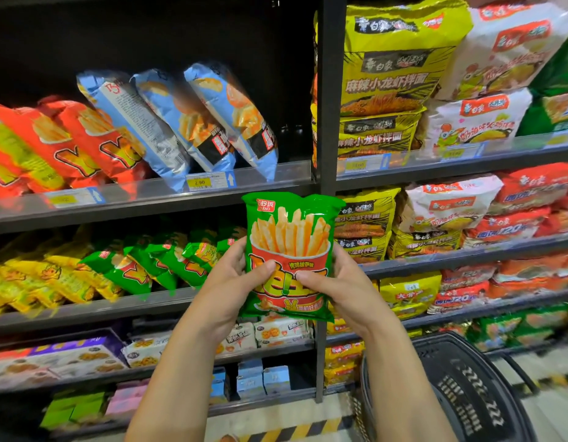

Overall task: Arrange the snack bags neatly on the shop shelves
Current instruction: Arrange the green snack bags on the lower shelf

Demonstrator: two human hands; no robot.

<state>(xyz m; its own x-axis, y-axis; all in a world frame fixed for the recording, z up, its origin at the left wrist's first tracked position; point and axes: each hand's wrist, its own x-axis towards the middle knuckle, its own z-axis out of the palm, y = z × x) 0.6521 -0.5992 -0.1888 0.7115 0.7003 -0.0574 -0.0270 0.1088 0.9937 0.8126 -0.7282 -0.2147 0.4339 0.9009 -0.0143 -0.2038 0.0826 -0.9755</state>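
A green snack bag printed with fries is held upright in front of the shelf post. My left hand grips its left edge, thumb across the front. My right hand grips its right edge the same way. Behind and to the left, a row of matching green bags leans on the second shelf, beside yellow bags. On the shelf above lean blue bags and red bags.
The right shelving bay holds stacked yellow, white and red noodle packs. Lower left shelves carry boxed goods. A black shopping basket stands on the floor at lower right. A dark vertical post divides the bays.
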